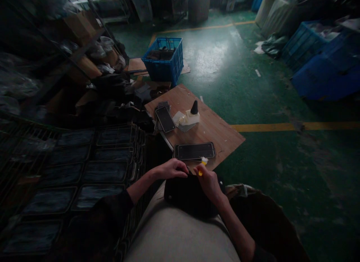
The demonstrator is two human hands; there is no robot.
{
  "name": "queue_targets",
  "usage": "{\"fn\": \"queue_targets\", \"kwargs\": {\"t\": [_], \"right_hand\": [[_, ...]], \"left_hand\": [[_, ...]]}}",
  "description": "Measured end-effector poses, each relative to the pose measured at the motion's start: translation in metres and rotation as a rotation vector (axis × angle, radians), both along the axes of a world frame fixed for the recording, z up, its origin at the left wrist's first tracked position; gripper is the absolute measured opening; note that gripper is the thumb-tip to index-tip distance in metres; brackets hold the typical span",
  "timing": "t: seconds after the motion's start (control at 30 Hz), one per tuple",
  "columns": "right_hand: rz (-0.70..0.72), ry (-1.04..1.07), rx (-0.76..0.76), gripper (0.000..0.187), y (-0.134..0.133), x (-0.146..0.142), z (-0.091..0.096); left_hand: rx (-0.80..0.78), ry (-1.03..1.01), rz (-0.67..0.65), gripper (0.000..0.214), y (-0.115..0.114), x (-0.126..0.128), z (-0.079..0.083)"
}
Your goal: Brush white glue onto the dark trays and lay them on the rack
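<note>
A black flat panel with rounded corners (pixel 182 196) lies across my lap, a small bright dot showing near one corner. My left hand (pixel 173 169) pinches at its far edge, where something small and dark shows by the fingertips. In my right hand (pixel 209 181) is a small brush with a yellow handle and white bristles (pixel 204 160), its bristles pointing up and away from me. That hand is closed near the same edge of the panel. Just beyond my hands, dark rectangular framed pieces (pixel 194 151) lie stacked on the wooden board.
On the wooden board (pixel 219 132) sit a cream container with a black cone (pixel 192 115) and another stack of dark framed pieces (pixel 165 118). Racks of dark trays (pixel 104 172) stand at left. A blue crate (pixel 161 67) is behind the board; blue bins (pixel 326 63) are at right.
</note>
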State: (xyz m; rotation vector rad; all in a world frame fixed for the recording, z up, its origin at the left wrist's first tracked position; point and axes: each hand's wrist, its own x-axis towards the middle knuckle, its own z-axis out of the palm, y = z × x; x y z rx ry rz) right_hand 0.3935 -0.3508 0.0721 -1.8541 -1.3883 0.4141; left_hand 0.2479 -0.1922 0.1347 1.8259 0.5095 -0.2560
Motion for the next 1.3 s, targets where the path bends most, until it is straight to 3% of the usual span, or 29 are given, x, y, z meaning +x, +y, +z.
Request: {"fn": "queue_targets", "kwargs": {"t": [0.3,0.5,0.63,0.8,0.9,1.03,1.1,1.23,1.3], "right_hand": [[-0.027,-0.127,-0.065,0.033,-0.002,-0.005,0.006],[-0.016,-0.126,-0.067,0.034,-0.002,-0.005,0.007],[-0.011,-0.144,-0.074,0.032,-0.001,-0.005,0.004],[-0.013,-0.137,-0.104,0.031,0.001,-0.006,0.004],[-0.006,-0.153,-0.136,0.031,0.003,-0.007,0.005],[-0.003,-0.150,-0.149,0.032,0.003,-0.005,0.001],[-0.036,-0.143,-0.144,0.033,0.001,-0.002,-0.004],[-0.095,-0.178,-0.138,0.037,-0.003,0.013,-0.017],[-0.111,-0.235,-0.148,0.037,-0.001,0.024,-0.023]], "left_hand": [[0.044,0.033,0.244,0.033,-0.024,0.009,-0.019],[-0.100,0.013,0.041,0.029,-0.004,-0.001,-0.001],[-0.152,0.069,0.043,0.033,0.003,-0.002,-0.003],[-0.103,0.072,0.180,0.036,-0.012,0.006,-0.023],[0.011,0.059,0.281,0.042,-0.024,0.010,-0.032],[0.157,-0.025,0.290,0.041,-0.022,0.008,-0.036],[0.165,-0.073,0.387,0.035,-0.011,0.002,-0.036],[0.150,-0.084,0.799,0.034,0.014,-0.021,-0.041],[0.129,-0.043,0.931,0.040,0.017,-0.035,-0.051]]}}
